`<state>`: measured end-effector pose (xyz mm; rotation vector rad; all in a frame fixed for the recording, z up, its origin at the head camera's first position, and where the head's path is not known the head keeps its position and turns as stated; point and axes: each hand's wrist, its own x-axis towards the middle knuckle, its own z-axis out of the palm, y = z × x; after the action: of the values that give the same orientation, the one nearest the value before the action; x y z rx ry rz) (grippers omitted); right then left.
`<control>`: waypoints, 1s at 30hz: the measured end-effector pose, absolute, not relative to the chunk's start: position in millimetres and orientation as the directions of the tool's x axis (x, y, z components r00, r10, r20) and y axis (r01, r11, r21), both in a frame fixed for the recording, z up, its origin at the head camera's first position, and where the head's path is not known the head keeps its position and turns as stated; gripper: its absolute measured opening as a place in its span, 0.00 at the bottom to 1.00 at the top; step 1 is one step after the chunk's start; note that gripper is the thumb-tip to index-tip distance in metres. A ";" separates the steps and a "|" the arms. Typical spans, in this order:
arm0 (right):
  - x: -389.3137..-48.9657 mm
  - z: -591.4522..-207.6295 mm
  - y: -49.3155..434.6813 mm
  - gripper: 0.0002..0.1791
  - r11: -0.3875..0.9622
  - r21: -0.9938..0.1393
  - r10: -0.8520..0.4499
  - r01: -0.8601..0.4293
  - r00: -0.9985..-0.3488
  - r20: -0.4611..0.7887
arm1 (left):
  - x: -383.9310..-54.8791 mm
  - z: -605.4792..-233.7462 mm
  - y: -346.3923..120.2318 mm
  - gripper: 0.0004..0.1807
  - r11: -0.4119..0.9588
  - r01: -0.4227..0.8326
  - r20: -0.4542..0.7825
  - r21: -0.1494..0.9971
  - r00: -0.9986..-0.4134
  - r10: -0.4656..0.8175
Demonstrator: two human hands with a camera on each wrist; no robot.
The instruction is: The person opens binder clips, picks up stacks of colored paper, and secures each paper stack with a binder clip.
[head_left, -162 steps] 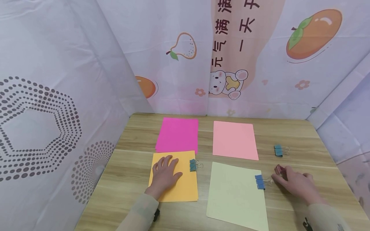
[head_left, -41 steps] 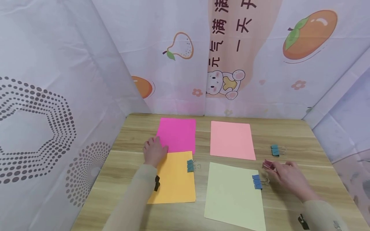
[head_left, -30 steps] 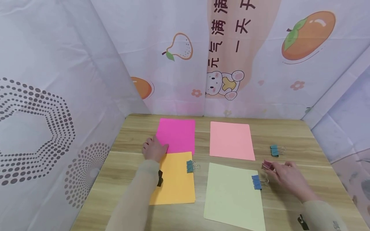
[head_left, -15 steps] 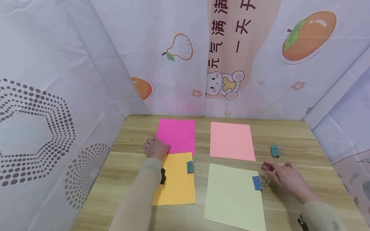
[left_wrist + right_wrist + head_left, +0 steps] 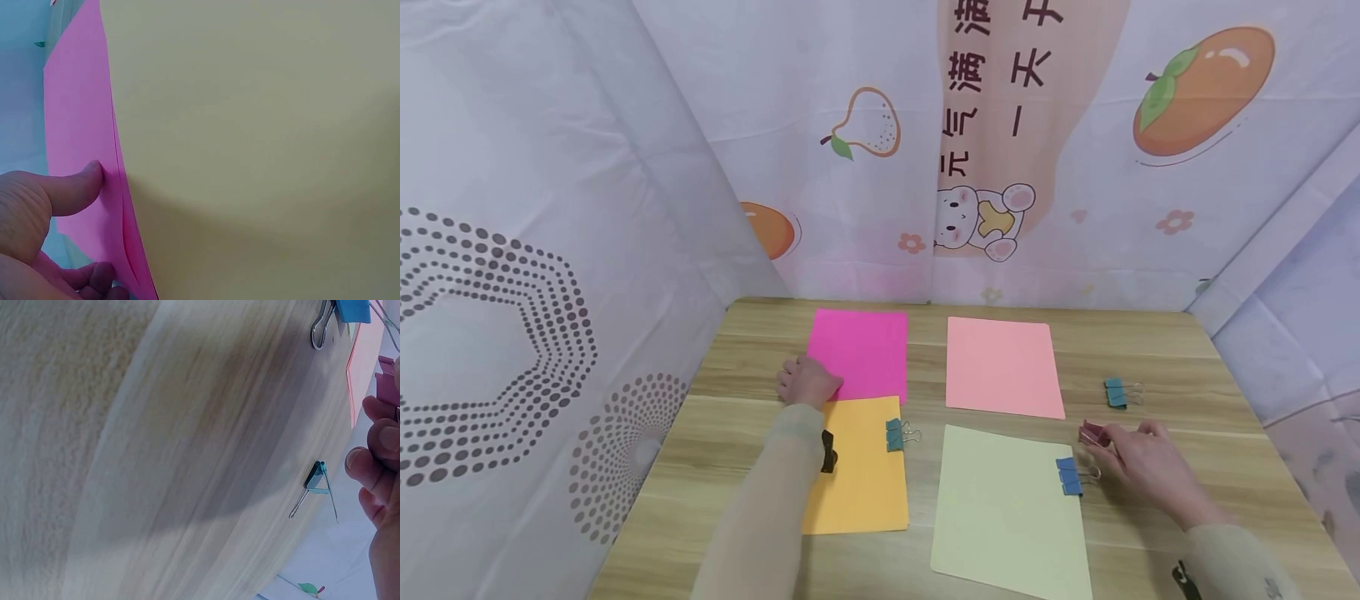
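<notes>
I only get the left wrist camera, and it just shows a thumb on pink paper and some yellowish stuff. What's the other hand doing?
Observer: The right hand is holding a dark pink clip.

Operator: Ooh! Is there a clip nobody's using?

Observer: Yes, a teal clip lies loose on the table, just beyond that hand in the head view.

Operator: And is there any paper with a clip already on?

Observer: Yes, the pale green paper has a blue clip on its right edge, seen from the head.
</notes>
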<state>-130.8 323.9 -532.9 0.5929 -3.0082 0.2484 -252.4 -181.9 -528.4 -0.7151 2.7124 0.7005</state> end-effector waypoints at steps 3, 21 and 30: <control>-131.0 -533.0 323.9 0.14 0.912 -0.155 -0.370 -0.380 -0.925 0.088 | -251.7 -529.5 -182.4 0.42 0.751 -0.518 -0.345 0.409 -0.850 -0.398; -128.9 -534.2 325.4 0.14 0.910 -0.168 -0.367 -0.380 -0.924 0.103 | -251.0 -527.3 -173.3 0.21 0.668 -0.552 -0.326 0.499 -0.834 -0.446; -127.3 -534.1 327.0 0.14 0.908 -0.170 -0.368 -0.383 -0.923 0.111 | -248.2 -527.4 -170.1 0.18 0.708 -0.505 -0.279 0.494 -0.863 -0.420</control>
<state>-127.3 327.0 -534.1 0.5900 -2.9942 0.2895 -248.2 -170.1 -527.4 -0.7540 2.7667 0.8653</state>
